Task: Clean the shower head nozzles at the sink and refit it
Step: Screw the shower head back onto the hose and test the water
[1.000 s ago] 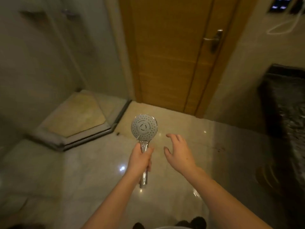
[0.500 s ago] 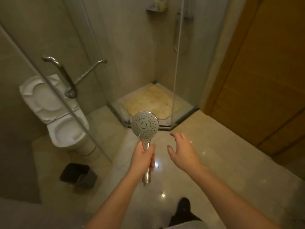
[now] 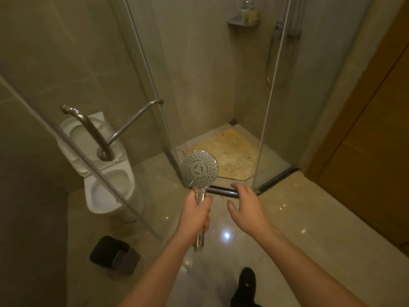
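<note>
Turned more toward the shower stall (image 3: pixel 223 89) since a moment ago, with the wooden door (image 3: pixel 376 151) now off at the right edge. Left hand (image 3: pixel 194 216) wrapped around the shiny handle of the shower head (image 3: pixel 199 168), round face up (little holes showing), out in front of the glass. Right hand (image 3: pixel 246 208) beside it, fingers spread, holding nothing. Toilet (image 3: pixel 108 180) and dark bin (image 3: pixel 114 254) on the left.

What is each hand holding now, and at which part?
The left hand grips the shower head by its chrome handle, nozzle face up. The right hand holds nothing; its fingers are spread.
</note>
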Demonstrator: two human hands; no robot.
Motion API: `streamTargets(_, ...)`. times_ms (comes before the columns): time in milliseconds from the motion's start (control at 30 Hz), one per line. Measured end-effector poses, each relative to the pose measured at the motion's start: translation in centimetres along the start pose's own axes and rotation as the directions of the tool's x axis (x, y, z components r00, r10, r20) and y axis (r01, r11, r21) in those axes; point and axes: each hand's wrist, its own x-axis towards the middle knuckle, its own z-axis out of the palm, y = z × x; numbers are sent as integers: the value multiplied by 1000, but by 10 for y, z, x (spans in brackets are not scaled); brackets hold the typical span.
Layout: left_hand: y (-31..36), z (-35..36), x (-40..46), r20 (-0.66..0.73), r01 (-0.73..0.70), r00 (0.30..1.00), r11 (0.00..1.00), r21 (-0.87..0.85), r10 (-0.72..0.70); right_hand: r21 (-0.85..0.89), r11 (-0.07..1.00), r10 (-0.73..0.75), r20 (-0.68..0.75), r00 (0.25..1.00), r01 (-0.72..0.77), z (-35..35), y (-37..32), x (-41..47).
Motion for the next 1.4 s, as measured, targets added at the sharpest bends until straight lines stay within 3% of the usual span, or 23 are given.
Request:
streamTargets(200, 44, 47, 83, -22, 69, 997, 996, -55, -71, 15, 1000, 5, 14, 1000, -5, -35, 30, 94)
streamTargets(367, 64, 77, 137, -19, 50, 999, 998, -31, -51, 15, 999, 34, 37, 999, -34, -55, 54, 153)
streamTargets(867, 97, 102, 309, 31, 45, 999, 999, -22, -45, -8, 997, 73, 93, 993, -72, -39, 81, 311)
streamTargets(1400, 219, 66, 586, -36, -215, 975, 973, 88, 219, 2, 989, 145, -6, 989, -145, -3, 18, 595)
